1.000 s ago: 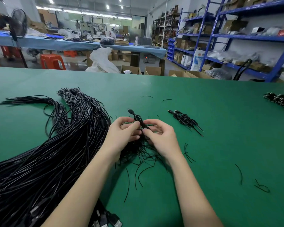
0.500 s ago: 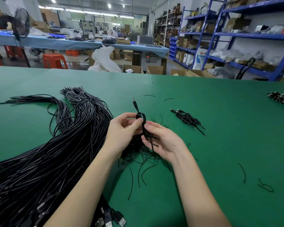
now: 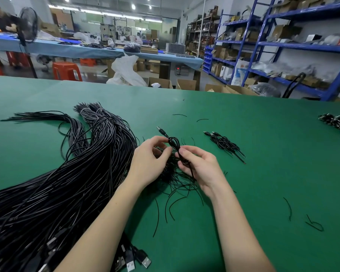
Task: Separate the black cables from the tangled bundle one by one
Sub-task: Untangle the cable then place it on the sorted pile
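A small tangled bundle of thin black cables (image 3: 171,173) lies on the green table (image 3: 243,173) under both hands. One short black cable (image 3: 174,143) is lifted out of it, looped, with its plug pointing up and to the left. My left hand (image 3: 149,161) pinches the loop near its top. My right hand (image 3: 198,163) grips the lower part of the same cable, whose tail runs down across the palm. To the right lies a small pile of separated black cables (image 3: 224,144).
A big sheaf of long black cables (image 3: 57,183) with USB plugs (image 3: 133,260) fills the left side. Loose wire scraps (image 3: 314,225) lie at the right. Another cable bunch (image 3: 338,122) sits at the far right edge. Shelves and boxes stand beyond the table.
The looped cable has come up out of the bundle between my hands. My right hand has turned palm-up and shifted slightly right; the left hand stays at the loop.
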{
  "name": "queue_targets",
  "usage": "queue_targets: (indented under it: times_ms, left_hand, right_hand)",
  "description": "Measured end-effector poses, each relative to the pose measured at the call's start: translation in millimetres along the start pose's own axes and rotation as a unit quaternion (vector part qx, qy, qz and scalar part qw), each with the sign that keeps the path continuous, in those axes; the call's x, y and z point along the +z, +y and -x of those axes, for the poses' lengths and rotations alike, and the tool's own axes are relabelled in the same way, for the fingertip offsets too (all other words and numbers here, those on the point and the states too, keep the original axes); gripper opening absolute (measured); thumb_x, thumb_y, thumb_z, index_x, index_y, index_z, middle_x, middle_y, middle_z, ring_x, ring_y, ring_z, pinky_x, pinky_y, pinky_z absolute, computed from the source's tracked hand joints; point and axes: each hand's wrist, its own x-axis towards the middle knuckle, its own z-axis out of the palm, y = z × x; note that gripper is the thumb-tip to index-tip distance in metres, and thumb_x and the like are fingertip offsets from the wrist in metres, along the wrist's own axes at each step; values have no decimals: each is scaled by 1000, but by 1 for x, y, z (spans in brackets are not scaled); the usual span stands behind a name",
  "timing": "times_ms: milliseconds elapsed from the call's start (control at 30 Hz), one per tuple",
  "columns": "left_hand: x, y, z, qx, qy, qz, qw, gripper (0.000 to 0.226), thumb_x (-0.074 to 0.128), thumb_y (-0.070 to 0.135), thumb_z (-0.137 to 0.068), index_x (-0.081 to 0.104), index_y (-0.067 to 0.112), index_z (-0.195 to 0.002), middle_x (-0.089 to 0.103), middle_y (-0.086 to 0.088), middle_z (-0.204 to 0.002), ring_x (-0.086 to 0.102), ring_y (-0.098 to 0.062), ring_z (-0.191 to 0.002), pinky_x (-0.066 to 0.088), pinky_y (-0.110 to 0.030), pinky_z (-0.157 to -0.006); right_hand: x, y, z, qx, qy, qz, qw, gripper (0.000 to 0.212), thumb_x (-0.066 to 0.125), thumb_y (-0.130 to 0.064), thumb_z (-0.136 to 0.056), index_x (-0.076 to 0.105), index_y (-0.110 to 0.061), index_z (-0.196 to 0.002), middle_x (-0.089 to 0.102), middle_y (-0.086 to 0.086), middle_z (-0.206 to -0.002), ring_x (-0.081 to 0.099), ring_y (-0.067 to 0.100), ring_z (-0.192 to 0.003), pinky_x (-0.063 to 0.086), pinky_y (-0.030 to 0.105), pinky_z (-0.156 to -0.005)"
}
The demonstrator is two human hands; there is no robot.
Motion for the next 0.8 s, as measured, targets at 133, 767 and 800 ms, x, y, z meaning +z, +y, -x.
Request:
queue_targets:
  times_ms: [133,767,800]
  left_hand:
    - [0,-5,0,22,-9,-22,999,19,70,31,-90,68,33,-109,68,14,-90,62,-2,-78,46,-17,-75]
    - [4,-7,0,89,-105,-80,987,20,64,33,-94,64,32,-114,63,16,-103,56,-8,-101,46,-29,-94]
    - [4,-8,0,85,-108,-81,987,19,64,33,-94,64,32,-113,62,16,-102,55,-8,-101,46,-30,-94]
  right_hand:
    - [-4,0,-2,-2,12,-12,1000,9,75,-7,-90,74,-5,-99,77,11,-90,69,17,-77,60,23,-67]
    - [-61,-6,-102,-145,276,539,783,23,70,-31,-94,71,-27,-116,69,-2,-115,58,20,-112,51,36,-93]
    - [-65,-3,-106,-122,264,595,749,27,67,-34,-95,69,-30,-122,66,-2,-126,52,23,-122,46,37,-99]
